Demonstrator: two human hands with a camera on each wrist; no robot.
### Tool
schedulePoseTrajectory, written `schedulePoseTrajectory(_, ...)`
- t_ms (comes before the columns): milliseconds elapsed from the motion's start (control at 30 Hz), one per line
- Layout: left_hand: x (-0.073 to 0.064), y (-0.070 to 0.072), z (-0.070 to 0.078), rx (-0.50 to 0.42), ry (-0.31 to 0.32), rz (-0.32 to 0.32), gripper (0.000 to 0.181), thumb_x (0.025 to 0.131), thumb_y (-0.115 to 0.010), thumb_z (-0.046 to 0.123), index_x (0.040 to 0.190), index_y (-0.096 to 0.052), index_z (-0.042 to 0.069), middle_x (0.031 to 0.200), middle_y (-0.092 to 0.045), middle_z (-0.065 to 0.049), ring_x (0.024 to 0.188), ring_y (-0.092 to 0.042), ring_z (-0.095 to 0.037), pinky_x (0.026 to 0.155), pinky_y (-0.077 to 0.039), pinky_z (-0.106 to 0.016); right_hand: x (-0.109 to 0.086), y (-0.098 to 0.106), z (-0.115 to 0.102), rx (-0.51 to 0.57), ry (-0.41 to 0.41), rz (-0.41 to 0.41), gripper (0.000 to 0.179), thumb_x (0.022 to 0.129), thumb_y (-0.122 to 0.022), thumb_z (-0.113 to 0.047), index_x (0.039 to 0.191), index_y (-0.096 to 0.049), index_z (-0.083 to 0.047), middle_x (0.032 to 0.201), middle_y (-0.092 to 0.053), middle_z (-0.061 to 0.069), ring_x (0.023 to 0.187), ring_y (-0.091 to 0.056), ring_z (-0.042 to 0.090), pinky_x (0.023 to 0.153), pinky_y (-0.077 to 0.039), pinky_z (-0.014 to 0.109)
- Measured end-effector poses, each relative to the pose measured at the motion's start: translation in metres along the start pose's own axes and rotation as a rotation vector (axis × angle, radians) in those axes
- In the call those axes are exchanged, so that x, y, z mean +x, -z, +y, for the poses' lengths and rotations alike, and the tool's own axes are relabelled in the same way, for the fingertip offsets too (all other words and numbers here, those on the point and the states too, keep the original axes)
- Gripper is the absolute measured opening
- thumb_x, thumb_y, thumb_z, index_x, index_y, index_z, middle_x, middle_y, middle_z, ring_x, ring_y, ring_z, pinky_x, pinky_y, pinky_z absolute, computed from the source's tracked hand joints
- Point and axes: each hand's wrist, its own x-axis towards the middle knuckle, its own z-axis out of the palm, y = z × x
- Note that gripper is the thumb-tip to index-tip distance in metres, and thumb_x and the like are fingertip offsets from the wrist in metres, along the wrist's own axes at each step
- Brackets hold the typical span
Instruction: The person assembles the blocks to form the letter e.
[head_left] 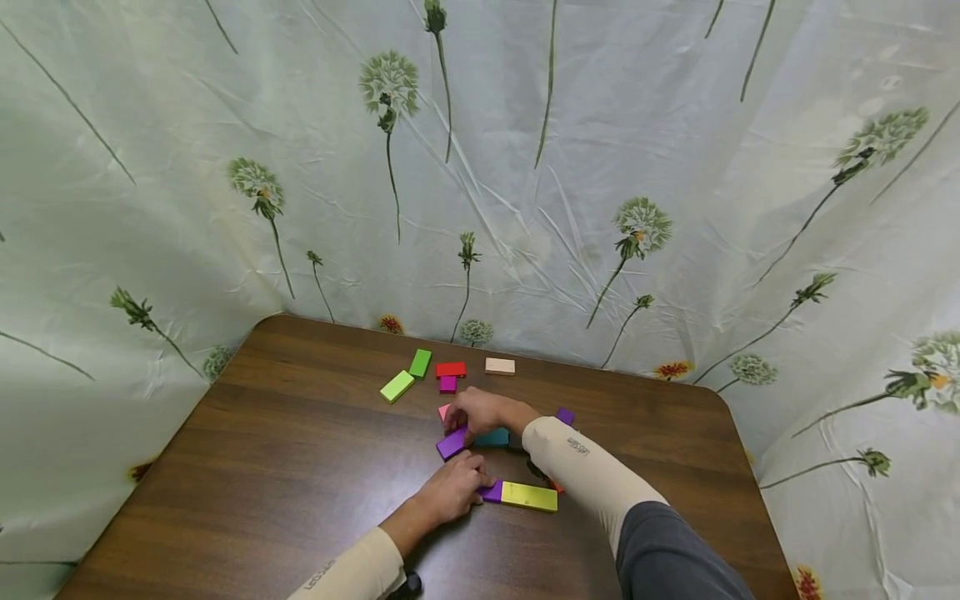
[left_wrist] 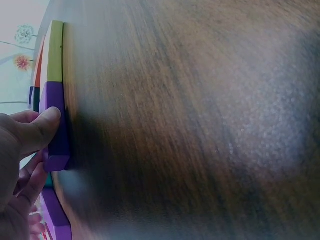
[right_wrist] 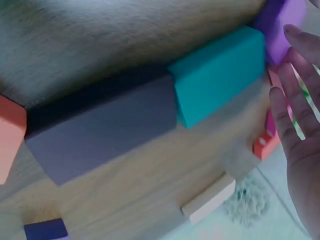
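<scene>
My left hand (head_left: pixel 452 487) pinches a purple block (left_wrist: pixel 56 125), thumb on its long side and fingers near its end. That block lies end to end with a yellow block (head_left: pixel 529 497) on the wooden table. Farther back, my right hand (head_left: pixel 480 410) holds a second purple block (head_left: pixel 452 445) by its far side. This block sits at an angle against the end of a teal block (right_wrist: pixel 220 75). A black block (right_wrist: pixel 105 130) continues the row from the teal one, followed by an orange block (right_wrist: pixel 10 135). The right forearm partly covers this row in the head view.
Toward the back lie a light green block (head_left: pixel 397 387), a green block (head_left: pixel 420 363), a red block (head_left: pixel 451 370), a magenta block (head_left: pixel 447 385) and a cream block (head_left: pixel 500 367). A pink block (head_left: pixel 443 412) shows beside my right hand; another purple block (head_left: pixel 566 416) lies beyond the forearm.
</scene>
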Motion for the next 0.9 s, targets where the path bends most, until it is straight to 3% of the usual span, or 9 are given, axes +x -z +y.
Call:
schedulePoseTrajectory(133, 0.003, -0.001, 0.002, -0.03, 0.001, 0.0, 0.024, 0.072, -0.082, 0.017, 0.095, -0.077, 0.013, 0.085, -0.06, 0.002, 0.084, -0.055, -0.014, 0.078, -0.045, -0.025, -0.018, 0.009, 0.006, 0.023, -0.031, 0.083, 0.035, 0.076, -0.077, -0.001, 0.11, -0.07, -0.004, 0.101, -0.071, 0.006, 0.091, -0.065, 0.017, 0.077, -0.05, 0.022)
schedulePoseTrajectory(367, 0.005, -0.002, 0.002, -0.053, 0.033, -0.04, 0.023, 0.074, -0.082, 0.016, 0.096, -0.077, 0.012, 0.085, -0.061, 0.002, 0.086, -0.054, -0.015, 0.078, -0.045, -0.025, -0.067, 0.016, 0.02, 0.065, -0.071, 0.277, 0.029, 0.081, -0.074, -0.003, 0.109, -0.069, 0.001, 0.102, -0.07, 0.007, 0.091, -0.064, 0.02, 0.079, -0.051, 0.027)
schedulePoseTrajectory(533, 0.005, 0.0, 0.001, -0.074, 0.051, -0.063, 0.02, 0.075, -0.081, 0.016, 0.095, -0.076, 0.012, 0.084, -0.058, 0.001, 0.083, -0.053, -0.015, 0.075, -0.045, -0.026, -0.101, 0.005, 0.026, 0.142, -0.138, 0.408, 0.027, 0.082, -0.074, -0.006, 0.107, -0.069, 0.002, 0.099, -0.07, 0.007, 0.089, -0.064, 0.019, 0.078, -0.052, 0.028)
schedulePoseTrajectory(700, 0.005, -0.001, 0.0, -0.078, 0.036, -0.033, 0.02, 0.074, -0.081, 0.014, 0.093, -0.076, 0.01, 0.082, -0.058, 0.001, 0.081, -0.053, -0.016, 0.074, -0.046, -0.026, -0.132, -0.01, 0.022, 0.212, -0.214, 0.486, 0.028, 0.082, -0.075, -0.008, 0.107, -0.069, 0.002, 0.099, -0.069, 0.009, 0.091, -0.064, 0.023, 0.082, -0.052, 0.037)
schedulePoseTrajectory(900, 0.006, -0.001, 0.001, -0.105, 0.054, -0.036, 0.023, 0.074, -0.081, 0.013, 0.096, -0.077, 0.008, 0.083, -0.058, 0.002, 0.082, -0.053, -0.015, 0.075, -0.046, -0.027, -0.157, -0.039, 0.013, 0.235, -0.262, 0.564, 0.027, 0.079, -0.078, -0.009, 0.103, -0.071, 0.001, 0.097, -0.068, 0.008, 0.087, -0.063, 0.025, 0.078, -0.053, 0.035)
